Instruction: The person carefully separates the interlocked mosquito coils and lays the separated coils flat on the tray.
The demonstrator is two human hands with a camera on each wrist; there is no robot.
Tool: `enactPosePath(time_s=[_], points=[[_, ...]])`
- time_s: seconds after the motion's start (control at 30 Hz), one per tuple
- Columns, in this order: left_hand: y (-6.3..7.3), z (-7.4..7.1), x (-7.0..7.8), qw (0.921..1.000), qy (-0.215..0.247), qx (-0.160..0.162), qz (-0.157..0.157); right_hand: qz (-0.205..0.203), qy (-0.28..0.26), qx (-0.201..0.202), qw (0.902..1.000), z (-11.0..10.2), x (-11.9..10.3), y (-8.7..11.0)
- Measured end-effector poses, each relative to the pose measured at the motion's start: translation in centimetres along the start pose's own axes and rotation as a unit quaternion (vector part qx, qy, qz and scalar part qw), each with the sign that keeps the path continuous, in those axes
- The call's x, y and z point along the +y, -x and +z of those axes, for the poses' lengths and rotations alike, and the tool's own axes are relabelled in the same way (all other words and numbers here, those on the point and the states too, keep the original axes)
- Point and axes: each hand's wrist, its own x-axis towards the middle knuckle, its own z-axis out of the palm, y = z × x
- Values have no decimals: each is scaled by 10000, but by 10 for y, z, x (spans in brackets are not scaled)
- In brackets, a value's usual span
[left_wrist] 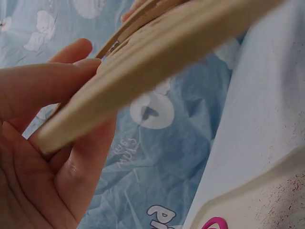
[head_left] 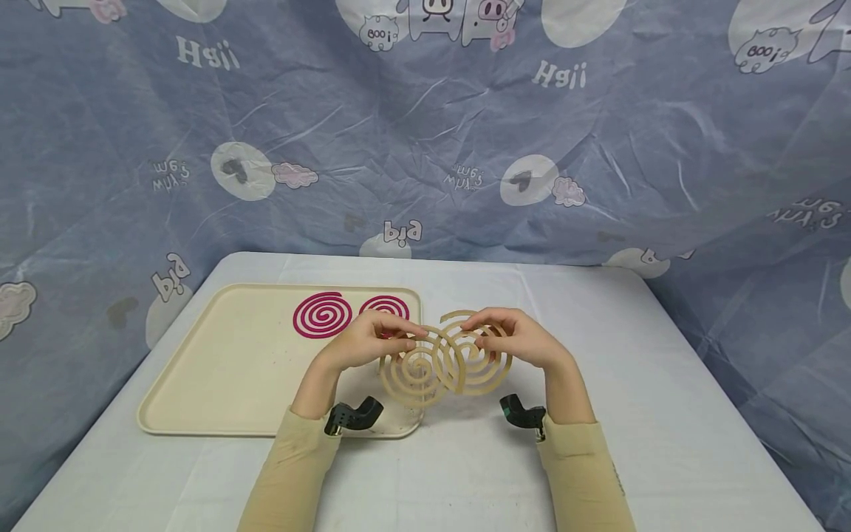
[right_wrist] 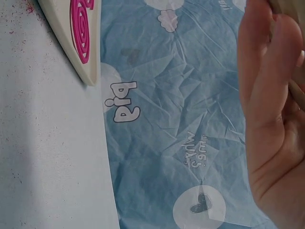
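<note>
Two tan mosquito coils are held up over the tray's right edge, overlapping where they meet in the head view. My left hand (head_left: 366,341) pinches the left tan coil (head_left: 420,365) near its top between thumb and fingers. The right tan coil (head_left: 480,389) is gripped by my right hand (head_left: 525,338) at its upper right. Up close in the left wrist view, a tan coil (left_wrist: 138,76) slants edge-on across the left hand (left_wrist: 43,90). At the right side of the right wrist view, the right hand (right_wrist: 269,114) mostly hides its coil.
A cream tray (head_left: 219,362) lies on the white-covered table (head_left: 479,465), left of centre. On it are a magenta mosquito coil (head_left: 323,315) and a second magenta coil (head_left: 384,299), partly behind my left hand. A blue printed cloth (head_left: 412,133) hangs behind the table.
</note>
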Motion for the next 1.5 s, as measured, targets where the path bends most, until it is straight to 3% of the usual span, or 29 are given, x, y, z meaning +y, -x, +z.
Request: enactPosePath(time_s=[0.13, 0.2, 0.27, 0.33, 0.43, 0.5, 0.57, 0.7, 0.9, 1.0, 1.1, 1.2, 1.3, 1.43, 1.5], points=[[0, -1, -1, 9999, -93, 33, -95, 20, 74, 141, 9999, 2, 0, -1], [-1, -1, -2, 9995, -15, 312, -45, -14, 36, 358, 9994, 4, 0, -2], [-2, -1, -2, 9967, 80, 809, 10, -43, 22, 697, 9976, 6, 0, -4], [-3, -1, -2, 9897, 288, 1405, 35, -156, -88, 1094, 9938, 8, 0, -6], [-3, -1, -1, 9727, 642, 2225, 106, -290, -355, 1673, 9848, 14, 0, -11], [-4, -1, -1, 9625, 873, 2560, 201, -396, -593, 1997, 9773, 18, 0, -14], [-5, -1, -2, 9582, 1032, 2652, 289, -468, -781, 2218, 9708, 21, 0, -17], [-5, -1, -3, 9675, 1142, 2245, 231, -389, -857, 2179, 9714, 24, 0, -19], [-1, -2, -2, 9950, 534, 838, 30, -67, -314, 1230, 9919, 21, -2, -16], [-1, -1, 0, 9989, 255, 383, -51, 15, -151, 891, 9959, 20, -2, -16], [-1, 1, 6, 9992, 181, 348, -124, 54, -61, 858, 9963, 20, -2, -15], [-1, 3, 16, 9974, 119, 712, -67, -24, 24, 1085, 9941, 20, -2, -15], [0, 4, 23, 9898, 180, 1411, 7, -95, -50, 1656, 9861, 21, -2, -16], [-1, 1, 18, 9678, 607, 2421, 327, -152, -612, 2680, 9613, 23, -4, -18], [-2, -1, 11, 9561, 784, 2771, 539, -205, -915, 3083, 9467, 23, -6, -20]])
